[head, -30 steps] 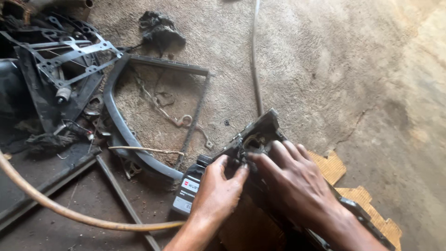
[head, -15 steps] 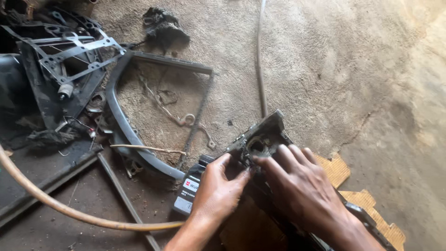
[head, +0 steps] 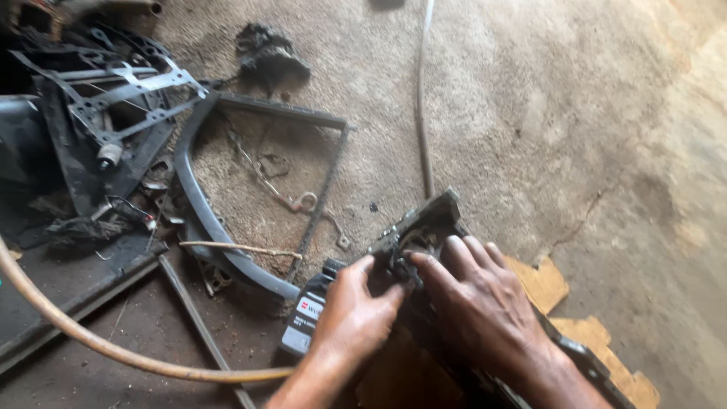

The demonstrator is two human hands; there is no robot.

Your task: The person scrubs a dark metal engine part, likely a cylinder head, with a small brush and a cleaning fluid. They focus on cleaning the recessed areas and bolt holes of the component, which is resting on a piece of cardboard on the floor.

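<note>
Greasy metal part (head: 424, 227) needs firm bracing: left hand (head: 352, 314) pinches it, right hand (head: 473, 303) presses with spread fingers.

Dark bottle (head: 307, 316) under left hand (head: 352, 318): pale label, red patch, on floor.

Bare concrete floor (head: 530, 113), dusty, cracked at right. Brighter daylight toward upper right corner, shade at left. Curved dark frame (head: 204, 220) lying flat, left of centre. Tan hose (head: 83, 341) crossing lower left. Pale cardboard scraps (head: 598, 341) at lower right. Thin cable (head: 422, 91) running up the floor.
</note>
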